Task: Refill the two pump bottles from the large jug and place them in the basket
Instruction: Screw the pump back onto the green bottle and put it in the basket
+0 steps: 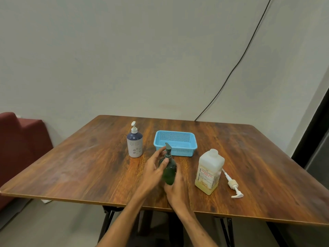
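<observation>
Hands, both on one item: my feed shows the right hand (175, 189) wrapped round the lower body of the green pump bottle (170, 171), holding it just over the table (89, 157). The left hand (154, 168) clasps its neck, fingers behind the pump collar, thumb on the shoulder.

- Basket (178, 152): blue, perforated, directly behind the green bottle, nothing visible inside.
- White pump bottle (134, 143): navy shoulder, upright, left of the basket, apart from it.
- Jug (210, 172): translucent, upright, right of the hands, yellowish liquid low in it.
- Loose pump (233, 186): lying flat, just right of the jug.

Surface: dark wood-grain top. I log wide bare stretches left of the white bottle and right of the loose pump. The near edge runs under both forearms; the far edge sits by a plain wall (124, 59).

Room: black cable (231, 72) hanging down the wall; red seat (17, 148) beyond the left edge; grey floor (53, 220) below.
</observation>
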